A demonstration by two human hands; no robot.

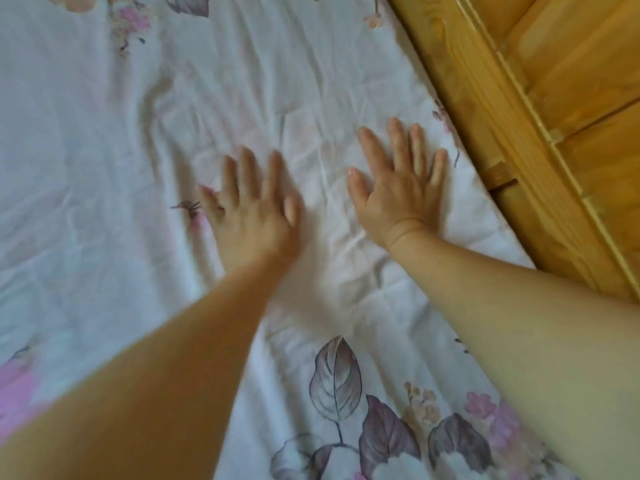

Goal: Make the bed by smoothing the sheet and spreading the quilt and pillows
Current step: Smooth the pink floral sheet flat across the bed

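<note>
Both hands, left point(252, 206) and right point(398, 188), fingers spread flat, gripping nothing, on sheet point(104, 133) near wooden frame point(519, 133).

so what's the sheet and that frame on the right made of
Sheet: thin woven fabric, probably cotton or a blend, matte, judging by its fine creases and printed flowers and leaves. Frame: wood, likely pine, with visible grain, honey colour and a slightly glossy varnish.
</note>
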